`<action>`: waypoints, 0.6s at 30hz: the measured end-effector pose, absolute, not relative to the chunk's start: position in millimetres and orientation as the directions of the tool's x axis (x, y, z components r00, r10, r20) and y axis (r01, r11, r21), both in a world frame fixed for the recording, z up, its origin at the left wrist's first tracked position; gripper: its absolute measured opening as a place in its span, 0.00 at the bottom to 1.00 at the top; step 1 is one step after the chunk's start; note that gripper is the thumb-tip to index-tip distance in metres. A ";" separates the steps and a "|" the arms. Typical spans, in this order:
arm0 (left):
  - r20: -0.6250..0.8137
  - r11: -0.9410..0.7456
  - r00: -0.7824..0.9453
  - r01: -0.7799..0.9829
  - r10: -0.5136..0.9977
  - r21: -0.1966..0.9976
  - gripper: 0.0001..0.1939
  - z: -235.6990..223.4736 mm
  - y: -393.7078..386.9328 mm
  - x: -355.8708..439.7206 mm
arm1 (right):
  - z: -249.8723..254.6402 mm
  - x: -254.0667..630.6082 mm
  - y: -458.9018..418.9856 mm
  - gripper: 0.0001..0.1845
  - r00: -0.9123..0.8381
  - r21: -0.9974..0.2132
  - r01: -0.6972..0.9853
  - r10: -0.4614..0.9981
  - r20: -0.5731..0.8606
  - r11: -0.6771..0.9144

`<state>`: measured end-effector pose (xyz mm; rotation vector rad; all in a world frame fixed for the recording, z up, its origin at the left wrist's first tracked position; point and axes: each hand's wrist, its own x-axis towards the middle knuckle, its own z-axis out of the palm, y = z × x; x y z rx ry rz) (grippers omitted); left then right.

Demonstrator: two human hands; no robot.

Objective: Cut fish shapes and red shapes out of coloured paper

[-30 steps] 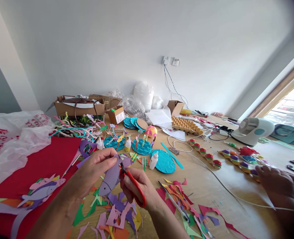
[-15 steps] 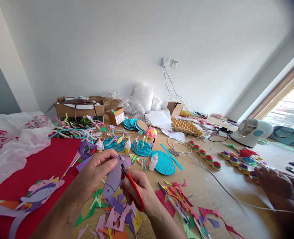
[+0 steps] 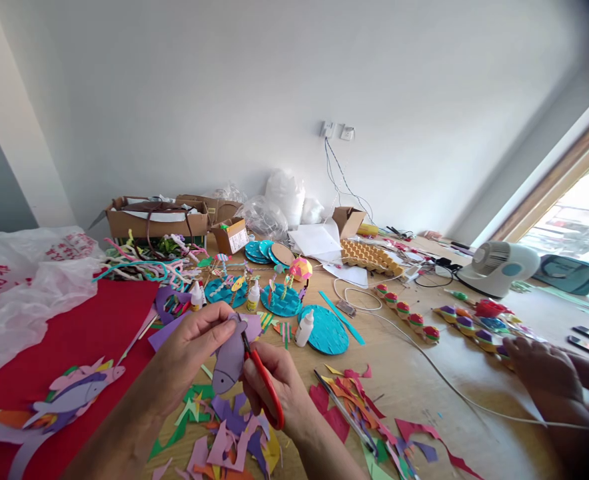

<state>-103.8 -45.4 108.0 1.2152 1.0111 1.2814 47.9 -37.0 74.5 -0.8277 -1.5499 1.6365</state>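
Observation:
My left hand (image 3: 192,349) pinches a purple paper fish (image 3: 228,360) by its upper edge, head hanging down. My right hand (image 3: 274,380) grips red-handled scissors (image 3: 264,383), and their blades meet the fish near its tail. Below both hands, several coloured paper scraps (image 3: 224,433) litter the wooden table (image 3: 424,393).
A red sheet (image 3: 74,340) with finished paper fish (image 3: 74,393) lies at left under a plastic bag (image 3: 24,287). Glue bottles (image 3: 304,328), teal discs (image 3: 327,330), pipe cleaners (image 3: 144,263) and cardboard boxes (image 3: 154,217) stand behind. Another person's hand (image 3: 544,373) rests at right near a white cable (image 3: 449,383) and a fan (image 3: 499,267).
The fish has turned more upright in my left hand, and both hands have shifted slightly down and left. The other person's hand has barely moved.

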 end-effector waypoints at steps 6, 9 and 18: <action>0.129 -0.120 0.141 -0.068 0.982 0.990 0.11 113.7 -47.5 -111.4 | 75.6 48.6 -38.8 0.30 -0.552 -0.996 -0.088 0.830 0.077 0.034; 0.143 -0.144 0.177 -0.004 0.974 0.990 0.13 116.8 -49.3 -117.7 | 75.4 50.7 -40.2 0.30 -0.575 -0.991 -0.102 0.807 0.132 0.090; 0.129 -0.170 0.243 0.156 0.961 0.973 0.15 126.4 -58.6 -132.0 | 76.0 60.9 -38.9 0.30 -0.691 -0.989 -0.074 0.708 0.144 0.129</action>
